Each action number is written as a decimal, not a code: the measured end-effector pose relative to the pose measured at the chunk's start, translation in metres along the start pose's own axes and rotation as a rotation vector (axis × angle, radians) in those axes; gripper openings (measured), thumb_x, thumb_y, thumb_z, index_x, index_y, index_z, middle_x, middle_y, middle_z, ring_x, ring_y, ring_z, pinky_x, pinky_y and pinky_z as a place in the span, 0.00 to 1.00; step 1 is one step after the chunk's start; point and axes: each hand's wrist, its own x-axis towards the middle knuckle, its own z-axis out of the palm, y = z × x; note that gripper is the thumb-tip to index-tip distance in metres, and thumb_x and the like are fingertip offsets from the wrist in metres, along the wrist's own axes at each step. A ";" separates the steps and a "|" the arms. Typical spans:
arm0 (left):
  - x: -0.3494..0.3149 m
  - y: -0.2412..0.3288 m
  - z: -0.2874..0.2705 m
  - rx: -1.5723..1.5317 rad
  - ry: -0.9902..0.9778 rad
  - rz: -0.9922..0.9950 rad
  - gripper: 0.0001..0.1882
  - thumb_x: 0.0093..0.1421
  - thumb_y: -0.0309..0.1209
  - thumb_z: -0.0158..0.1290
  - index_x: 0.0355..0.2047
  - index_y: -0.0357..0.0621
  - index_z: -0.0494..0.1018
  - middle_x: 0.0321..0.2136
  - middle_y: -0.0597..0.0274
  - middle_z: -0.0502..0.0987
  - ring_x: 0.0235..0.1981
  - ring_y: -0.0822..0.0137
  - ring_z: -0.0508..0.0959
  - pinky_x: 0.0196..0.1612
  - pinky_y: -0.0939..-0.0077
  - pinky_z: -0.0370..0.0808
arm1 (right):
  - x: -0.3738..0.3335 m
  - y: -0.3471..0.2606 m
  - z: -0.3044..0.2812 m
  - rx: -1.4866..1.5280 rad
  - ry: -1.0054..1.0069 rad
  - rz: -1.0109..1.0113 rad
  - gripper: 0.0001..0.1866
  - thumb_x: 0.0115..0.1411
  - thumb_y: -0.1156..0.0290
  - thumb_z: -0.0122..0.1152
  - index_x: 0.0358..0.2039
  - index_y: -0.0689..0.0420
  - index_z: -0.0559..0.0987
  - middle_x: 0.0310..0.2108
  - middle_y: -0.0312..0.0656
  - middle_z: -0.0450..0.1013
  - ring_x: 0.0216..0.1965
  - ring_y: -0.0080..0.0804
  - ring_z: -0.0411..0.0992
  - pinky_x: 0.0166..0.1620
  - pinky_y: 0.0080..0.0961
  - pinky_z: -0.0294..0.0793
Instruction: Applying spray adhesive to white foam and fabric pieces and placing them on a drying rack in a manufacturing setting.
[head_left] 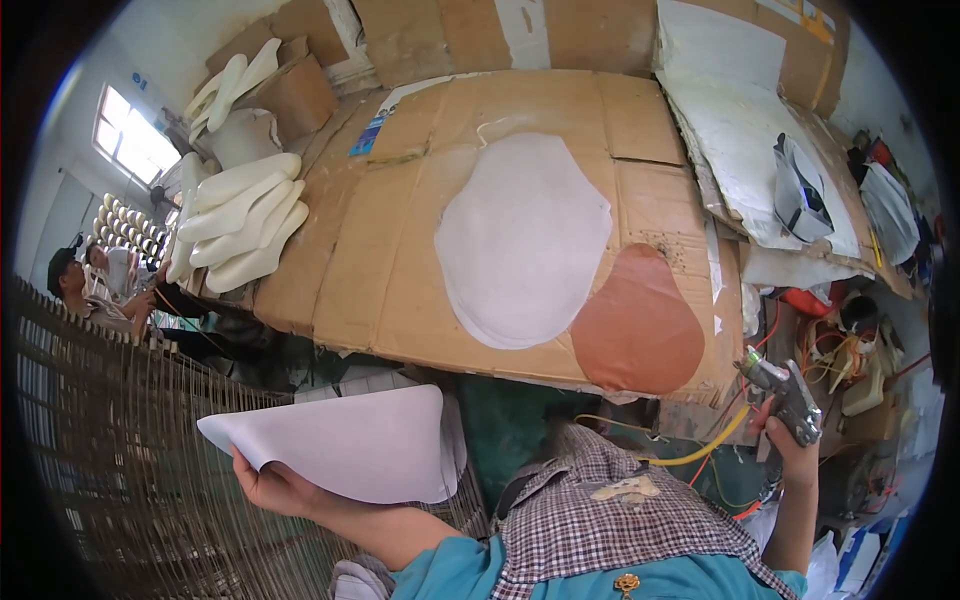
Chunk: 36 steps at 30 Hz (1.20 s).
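Person's left grip [270, 487] pinches a pale sheet [355, 440] at its lower left edge, fingers partly hidden; sheet hangs in front of the body, near edge of the worktop [375, 270], curled at the left, more pale layers just behind its right edge. Right grip [785, 432] is wrapped round a spray gun [795, 398], off the worktop's right end; can't tell if the trigger is pressed. Yellow hose [705, 448] runs near it. On the cardboard: a big pale piece [525, 240] lying flat, brown piece [640, 325] at its lower right, edges meeting or overlapping, can't tell which.

Handling, my judgement: sheet looks floppy, so hold it near the edge, lightly, no creasing; keep its face off the apron [600, 490]. Nozzle best aimed away from body and sheet, hose slack and clear of the pieces.
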 end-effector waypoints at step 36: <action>-0.043 -0.014 0.065 0.119 0.234 0.108 0.14 0.55 0.22 0.44 0.43 0.34 0.64 0.39 0.54 0.70 0.41 0.59 0.72 0.45 0.62 0.71 | 0.170 0.207 0.242 0.111 -1.175 0.631 0.32 0.61 0.48 0.42 0.57 0.58 0.59 0.48 0.52 0.67 0.46 0.40 0.68 0.50 0.34 0.66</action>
